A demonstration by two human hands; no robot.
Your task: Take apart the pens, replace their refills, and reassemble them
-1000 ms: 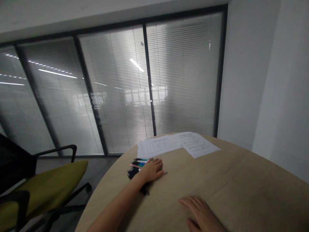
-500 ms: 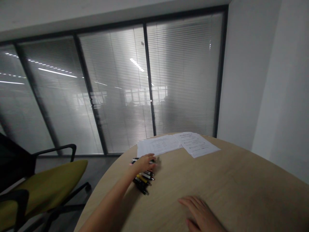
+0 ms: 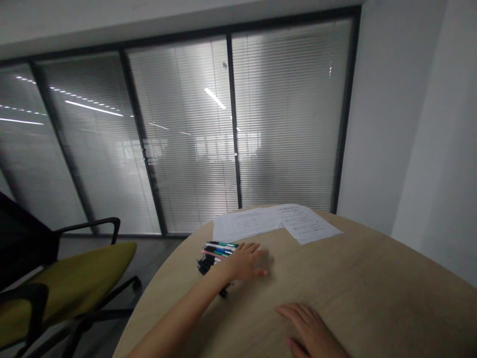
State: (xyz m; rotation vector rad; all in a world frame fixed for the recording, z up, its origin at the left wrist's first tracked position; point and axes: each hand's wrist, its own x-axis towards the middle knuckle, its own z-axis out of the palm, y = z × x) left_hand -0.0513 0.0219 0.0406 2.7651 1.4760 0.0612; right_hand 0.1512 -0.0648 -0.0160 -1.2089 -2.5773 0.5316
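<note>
Left hand [image 3: 244,262] open, palm down, holding nothing, lying over the right end of a bunch of pens [image 3: 216,252], their lettering too small to read, right hand [image 3: 307,330] open and flat on a round wooden table [image 3: 372,298], empty, two printed sheets [image 3: 309,223] beyond, their print unreadable

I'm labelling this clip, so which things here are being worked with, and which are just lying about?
Being worked with:
- the pens, under the left hand
- the right hand, open and apart from them

Just lying about:
- the printed sheets
- the round wooden table
- the olive office chair
</note>
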